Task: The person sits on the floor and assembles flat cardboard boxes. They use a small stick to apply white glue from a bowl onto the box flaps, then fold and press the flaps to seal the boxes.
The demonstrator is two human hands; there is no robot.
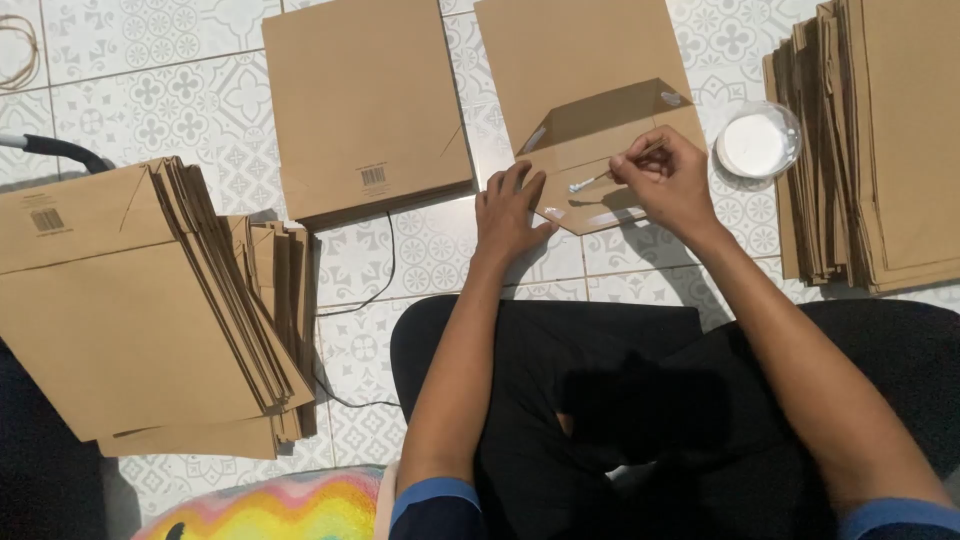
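Right now the right hand [668, 178] pinches a thin glue stick [600, 179], its wet tip touching the folded bottom flap of the brown paper bag [585, 100] that lies flat on the tiled floor [150, 90] in front of the crossed legs. The left hand [508, 212] rests open, fingers spread, pressing the flap's lower left edge. Doing this well probably means keeping that flat hand firm so the paper does not slide, and drawing a thin, even line of paste along the flap edge without smearing past the fold. A shallow round dish of white glue [756, 143] sits just right of the bag, near the right hand. A tall pile of flat bags [880, 140] lies beyond it, another stack [365, 105] sits just left, and a fanned heap [150, 300] lies further left. A black cable [375, 285] runs across the tiles nearby, clear of the work.
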